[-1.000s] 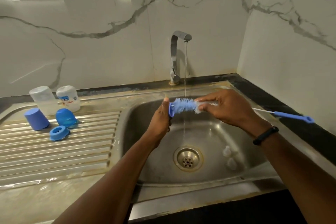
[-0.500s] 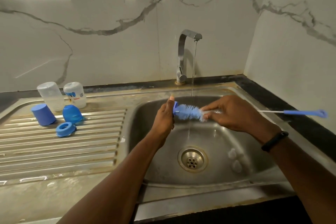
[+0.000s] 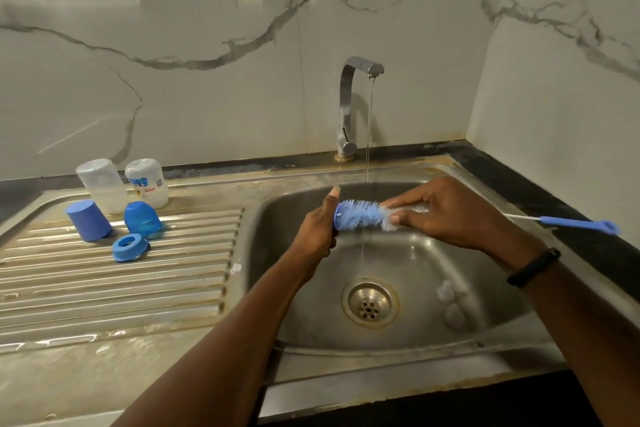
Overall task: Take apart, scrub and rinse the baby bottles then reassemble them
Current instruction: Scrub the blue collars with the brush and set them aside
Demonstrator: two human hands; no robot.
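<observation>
- Head view, grip: right hand (image 3: 446, 215) pinches the white base of the bottle brush (image 3: 362, 215), thumb below and fingers above. Left hand (image 3: 320, 232) is curled against the blue tip end; whether it truly clasps the tip or only steadies it, cannot tell.
- Brush lies level over the sink (image 3: 485, 291), directly under the tap (image 3: 356, 87); a thin stream (image 3: 370, 135) runs onto the bristles. Its wire stem and blue handle (image 3: 581, 224) stick out rightward past the sink rim over the dark counter.
- Bottle parts, left of the sink on the ribbed drainer (image 3: 121, 288): two clear bottles (image 3: 104, 184) upside down at the back, two blue caps (image 3: 89, 220) in front, one blue ring (image 3: 130, 246) nearest. Two pale teats (image 3: 450, 302) lie in the basin right of the drain.
- Risk (judgement): wet bristles flick spray; the long handle could knock the right-hand wall if swung; teats sit near the drain.
- Room: open space above the basin; wall corner close on the right.
</observation>
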